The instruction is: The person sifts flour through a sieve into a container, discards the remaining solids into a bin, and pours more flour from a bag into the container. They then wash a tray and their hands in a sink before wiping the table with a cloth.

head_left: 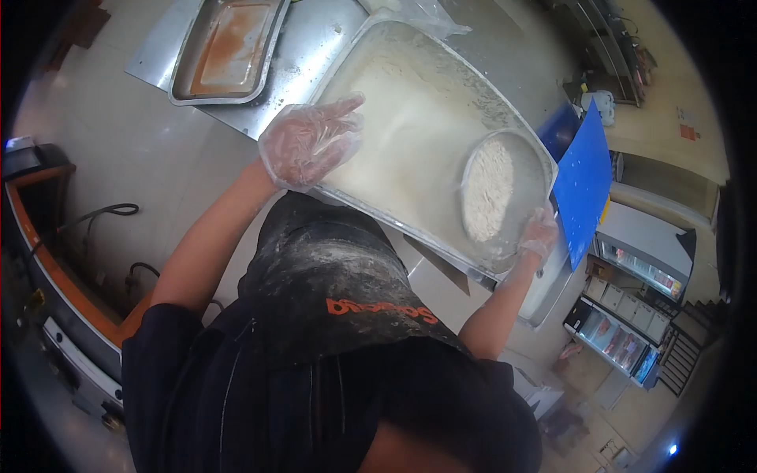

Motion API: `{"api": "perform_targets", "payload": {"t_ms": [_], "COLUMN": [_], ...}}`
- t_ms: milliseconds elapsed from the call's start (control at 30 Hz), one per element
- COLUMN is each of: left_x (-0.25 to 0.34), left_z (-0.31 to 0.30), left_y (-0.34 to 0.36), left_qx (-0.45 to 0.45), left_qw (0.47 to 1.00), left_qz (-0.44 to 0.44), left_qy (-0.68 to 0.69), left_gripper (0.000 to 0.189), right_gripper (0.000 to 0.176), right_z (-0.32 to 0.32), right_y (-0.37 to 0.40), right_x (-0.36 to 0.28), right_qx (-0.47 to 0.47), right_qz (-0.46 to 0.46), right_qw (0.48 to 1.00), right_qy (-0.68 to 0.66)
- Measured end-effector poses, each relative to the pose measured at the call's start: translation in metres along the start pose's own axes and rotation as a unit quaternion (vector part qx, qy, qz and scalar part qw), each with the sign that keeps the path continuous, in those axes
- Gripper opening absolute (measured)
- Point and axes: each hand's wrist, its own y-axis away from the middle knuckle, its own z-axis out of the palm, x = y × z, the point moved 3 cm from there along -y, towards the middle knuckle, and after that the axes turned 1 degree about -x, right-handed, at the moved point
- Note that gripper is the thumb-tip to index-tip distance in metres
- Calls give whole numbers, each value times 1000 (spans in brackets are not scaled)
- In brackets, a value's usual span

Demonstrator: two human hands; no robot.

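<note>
While the right hand (540,235), gloved in clear plastic, keeps its grip clenched on the near rim of a round metal bowl (512,136), the bowl stands tilted inside the right corner of a large steel tray (426,239), its open side turned towards the camera. A heap of pale flour (487,189) lies in the bowl, and more flour coats the tray's floor and walls. The left hand (309,143), also in a clear glove, has its grip released: the fingers are spread and hold nothing, and the hand hangs over the tray's near left edge; whether it touches the rim cannot be told.

The tray sits aslant on a steel bench (307,55). Beyond it, at the far left of the bench, lies a smaller metal tray (183,75) with an orange-brown film on its bottom, well apart from both hands. A crumpled clear plastic bag (426,14) shows at the large tray's far end. To the right of the bowl a blue board (585,181) stands on edge just beside the tray's corner.

Below the hands, a black apron (331,260) dusted with flour and marked with orange lettering fills the lower middle of the view. A dark cable (106,210) lies on the pale floor at the left.
</note>
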Motion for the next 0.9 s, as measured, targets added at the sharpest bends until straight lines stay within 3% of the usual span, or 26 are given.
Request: {"api": "perform_targets", "payload": {"t_ms": [33, 100, 167, 233, 333, 433, 533, 633, 733, 800, 867, 900], "left_x": [0, 2, 3, 4, 13, 6, 18, 22, 21, 9, 7, 6], "left_z": [0, 1, 0, -3, 0, -3, -9, -6, -5, -4, 0, -2], "left_y": [1, 3, 1, 0, -3, -3, 0, 1, -5, -2, 2, 1], "left_qx": [5, 13, 11, 2, 10, -13, -26, -23, -33, -33, -29, -26], "left_qw": [1000, 999, 1000, 998, 997, 981, 973, 975, 972, 974, 982, 984], "left_qz": [12, -8, -7, 10, -25, 30, -27, -31, -9, 0, -29, -38], "left_qy": [19, 32, 5, -58, -67, -189, -227, -217, -234, -223, -186, -170], "left_gripper": [49, 43, 43, 50, 51, 54, 55, 56, 57, 58, 56, 55], "right_gripper": [39, 39, 38, 37, 38, 36, 35, 31, 32, 35, 36, 34], "right_z": [1, 20, 19, 1, 12, 25, 7, 3, -11, 4, 44, 44], "right_y": [-1, -2, 0, 2, -7, -3, -9, 8, 2, -8, -17, -18], "right_x": [5, 9, 5, 6, 21, 36, 38, 0, 2, 27, 81, 76], "right_qx": [15, -57, -89, -82, 101, 68, -7, -28, -54, 67, 38, 23], "right_qz": [12, -26, -35, -15, -18, -64, -40, -59, -85, -170, -146, -133], "right_qw": [999, 983, 981, 995, 994, 995, 986, 985, 994, 970, 989, 990], "right_qy": [-41, 171, 167, -49, -22, 28, -160, 160, 45, 160, -9, -38]}}
